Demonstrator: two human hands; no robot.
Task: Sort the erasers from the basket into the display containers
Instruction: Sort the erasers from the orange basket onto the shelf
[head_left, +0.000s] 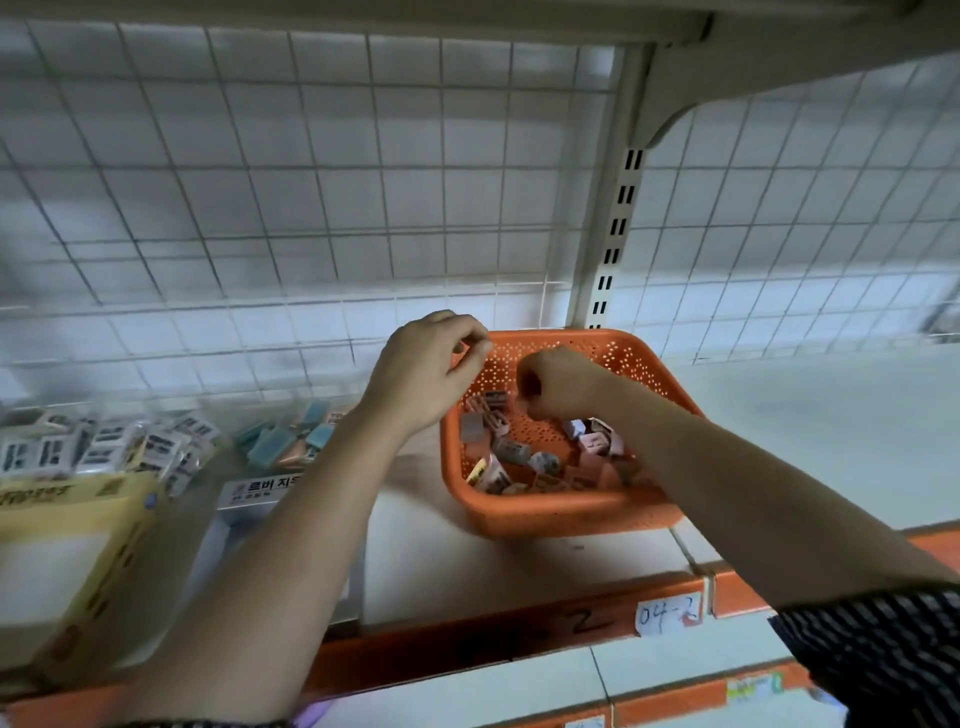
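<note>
White shelf (519, 561), orange front strip (467, 639), handwritten tag (670, 616) below right forearm. Wire grid backing (311, 182) behind both hands. Orange perforated basket (561, 512) on shelf, under hands. Erasers (511, 449) loose in its bottom: grey, pink, peach, some sleeved. Right hand (561, 384) inside basket, fingers curled down over pile; grasp hidden, cannot tell. Left hand (431, 364) above basket's left rim, fingers curled, thumb near fingertip; anything pinched, cannot tell. Left of left hand: clear containers (223, 447), teal and black-and-white wrapped stock.

Left hand (426, 374) and right hand (558, 384) are bare; the right sleeve (883, 654) is dark with pale stripes.
</note>
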